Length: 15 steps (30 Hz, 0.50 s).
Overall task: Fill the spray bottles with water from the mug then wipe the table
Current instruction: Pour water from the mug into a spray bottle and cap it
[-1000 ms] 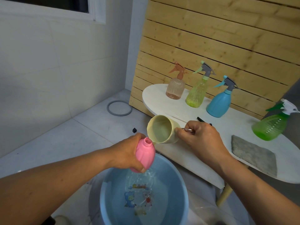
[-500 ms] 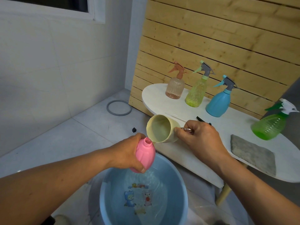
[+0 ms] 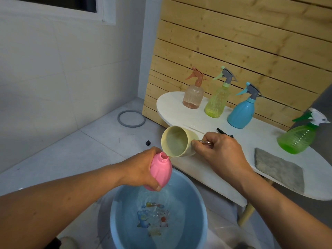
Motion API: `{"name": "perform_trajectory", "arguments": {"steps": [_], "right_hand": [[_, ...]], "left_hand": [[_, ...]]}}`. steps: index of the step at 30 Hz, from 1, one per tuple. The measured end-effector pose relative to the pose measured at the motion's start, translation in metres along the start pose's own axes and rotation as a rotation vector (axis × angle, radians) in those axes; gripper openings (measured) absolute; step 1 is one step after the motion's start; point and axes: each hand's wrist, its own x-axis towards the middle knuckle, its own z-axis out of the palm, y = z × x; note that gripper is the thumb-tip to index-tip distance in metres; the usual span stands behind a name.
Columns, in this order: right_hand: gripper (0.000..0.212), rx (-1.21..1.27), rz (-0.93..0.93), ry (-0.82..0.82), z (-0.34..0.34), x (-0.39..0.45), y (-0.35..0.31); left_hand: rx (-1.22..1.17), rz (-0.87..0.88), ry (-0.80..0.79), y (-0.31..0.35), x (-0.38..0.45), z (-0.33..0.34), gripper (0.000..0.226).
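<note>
Pouring stage, seen from beside the person. Left hand (image 3: 142, 169) gripped the uncapped pink bottle (image 3: 160, 170), fingers wrapped round its body, tilted over the blue basin (image 3: 194, 191) of water on the floor. Right hand (image 3: 221, 152) grasped the handle of the cream mug (image 3: 177, 143), which was tipped with its lip just at the bottle's neck; whether water was flowing could not be told.

On the white table (image 3: 212, 169), to the right and farther off, stood 4 capped spray bottles in a row: peach bottle (image 3: 193, 97), yellow bottle (image 3: 216, 103), blue bottle (image 3: 240, 114) and green bottle (image 3: 297, 139), the clear ones showing liquid only near the bottom. Grey cloth (image 3: 280, 170) lay flat at the near right edge, apparently unused.

Judged progress: filling was under way, with several bottles likely left to fill and wiping not yet begun.
</note>
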Motion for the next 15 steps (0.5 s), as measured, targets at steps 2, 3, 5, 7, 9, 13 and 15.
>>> {"name": "perform_trajectory", "arguments": {"steps": [2, 3, 5, 7, 9, 13, 15], "right_hand": [[0.042, -0.005, -0.003, 0.0, -0.0002, -0.0002, -0.0005], [0.042, -0.005, -0.004, 0.001, -0.0002, -0.0003, -0.0007], [0.043, -0.008, -0.006, 0.006, -0.0003, -0.0009, -0.0012], [0.043, -0.012, -0.006, 0.012, -0.0006, -0.0012, -0.0017], [0.043, -0.012, -0.006, 0.014, -0.0009, -0.0015, -0.0023], [0.043, -0.003, -0.015, 0.01, -0.0015, -0.0025, -0.0029], [0.043, -0.007, -0.016, 0.007, -0.0016, -0.0029, -0.003]], "left_hand": [[-0.001, -0.001, -0.002, 0.0001, -0.0005, 0.0002, 0.102], [-0.004, -0.002, -0.003, 0.0003, -0.0007, 0.0, 0.102], [-0.008, 0.0, -0.006, 0.0011, -0.0014, -0.0003, 0.101], [-0.011, 0.001, -0.005, 0.0018, -0.0018, -0.001, 0.101], [-0.017, 0.001, -0.005, 0.0025, -0.0019, -0.0013, 0.101], [-0.021, -0.005, -0.008, 0.0015, -0.0018, -0.001, 0.102], [-0.023, -0.002, -0.01, 0.001, -0.0017, -0.0008, 0.102]]}}
